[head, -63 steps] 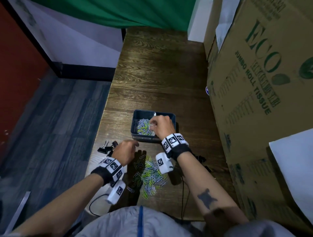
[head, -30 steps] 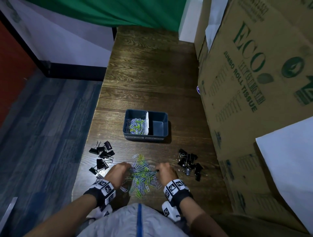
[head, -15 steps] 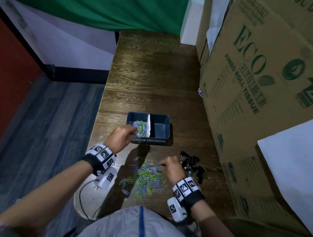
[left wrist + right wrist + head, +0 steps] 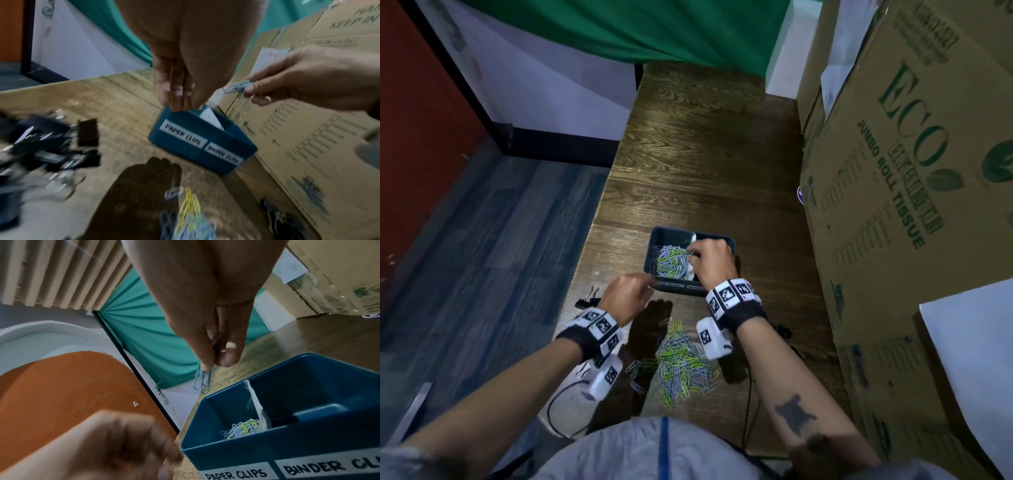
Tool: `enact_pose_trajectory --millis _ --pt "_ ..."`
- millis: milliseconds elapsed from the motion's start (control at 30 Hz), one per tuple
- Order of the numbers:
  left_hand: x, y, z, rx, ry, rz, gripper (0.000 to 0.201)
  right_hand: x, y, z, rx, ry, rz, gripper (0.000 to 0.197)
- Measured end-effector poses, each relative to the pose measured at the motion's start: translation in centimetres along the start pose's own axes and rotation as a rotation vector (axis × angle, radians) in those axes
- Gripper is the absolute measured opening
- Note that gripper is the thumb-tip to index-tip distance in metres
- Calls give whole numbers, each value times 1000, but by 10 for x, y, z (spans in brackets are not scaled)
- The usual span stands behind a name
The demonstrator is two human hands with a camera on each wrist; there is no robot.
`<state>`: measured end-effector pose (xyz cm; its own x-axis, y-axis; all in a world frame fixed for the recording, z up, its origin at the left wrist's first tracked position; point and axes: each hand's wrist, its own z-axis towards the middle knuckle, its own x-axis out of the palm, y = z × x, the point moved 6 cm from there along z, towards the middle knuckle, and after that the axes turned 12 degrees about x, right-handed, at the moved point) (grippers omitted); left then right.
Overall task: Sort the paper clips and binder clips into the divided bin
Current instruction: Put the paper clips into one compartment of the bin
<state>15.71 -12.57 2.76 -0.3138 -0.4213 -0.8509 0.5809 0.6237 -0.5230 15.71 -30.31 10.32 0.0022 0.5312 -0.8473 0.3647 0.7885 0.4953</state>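
The blue divided bin (image 4: 726,241) stands mid-table, with front labels "PAPER CLIPS" and "BINDER CLIPS" (image 4: 201,142). Coloured paper clips (image 4: 671,262) lie in its left compartment (image 4: 242,428); the right one is partly hidden by my hand. My right hand (image 4: 691,255) hovers over the bin near the divider and pinches a few paper clips (image 4: 203,381) between thumb and fingers. My left hand (image 4: 650,282) is just off the bin's front-left corner, fingers straight and together (image 4: 179,104), with nothing seen in it. A loose paper clip pile (image 4: 681,363) lies near me.
Black binder clips (image 4: 589,301) lie left of my left hand, sharper in the left wrist view (image 4: 51,146). More binder clips (image 4: 784,332) peek out behind my right forearm. Large cardboard boxes (image 4: 893,205) wall off the table's right side. The table's left edge (image 4: 599,219) drops to the floor.
My right hand left the pile and rose over the bin with paper clips pinched. My left hand pulled back from the paper clip compartment to the bin's front-left corner.
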Motion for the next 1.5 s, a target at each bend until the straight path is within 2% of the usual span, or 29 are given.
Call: enact_pose_trajectory --millis 167,233,300,333,367,433,500,567,667,800,933,1033,1100,1133,1200,1267,1333,1400,1500 --pt "35 5 -57 -83 199 -8 8 18 -12 -6 -93 -17 -119 28" --pt "46 7 -76 -110 280 16 10 36 -29 -23 -90 39 -107 27" --pt "57 4 -92 -107 413 72 21 55 -50 -47 -74 145 -104 29" --pt "62 2 -99 -112 488 92 28 67 -64 -60 -56 244 -92 36" --pt "67 3 -107 -132 550 98 36 79 -79 -75 -11 367 -78 51" --pt "76 12 -122 -188 644 112 54 101 -116 -104 121 573 -139 95" --pt "87 20 -131 -217 684 127 67 118 -143 -122 179 644 -250 119" --pt "95 20 -132 -222 684 116 64 132 -156 -131 184 638 -305 126" --pt "102 8 -121 -180 671 93 48 143 -153 -134 186 560 -280 118" --pt "108 -10 -105 -73 614 69 19 154 -131 -130 47 420 -260 96" --pt "113 -16 -93 -85 529 -66 9 158 -122 -122 11 357 -224 93" --pt "105 -16 -88 -56 428 -128 19 152 -128 -121 33 338 -209 90" --pt "95 -15 -84 2 339 -21 46 146 -136 -118 67 331 -245 96" --pt "94 -14 -81 21 342 40 65 143 -141 -116 93 339 -268 104" --pt "103 -12 -77 23 434 120 106 142 -146 -113 132 371 -313 118" --pt "117 -12 -76 17 555 169 125 145 -141 -113 96 390 -366 122" --pt "128 -20 -76 66 624 242 125 150 -129 -117 44 412 -405 119" --pt "135 -29 -75 92 633 284 115 156 -119 -121 36 412 -403 109" --pt "136 -32 -72 54 569 230 84 159 -112 -124 41 353 -356 89"
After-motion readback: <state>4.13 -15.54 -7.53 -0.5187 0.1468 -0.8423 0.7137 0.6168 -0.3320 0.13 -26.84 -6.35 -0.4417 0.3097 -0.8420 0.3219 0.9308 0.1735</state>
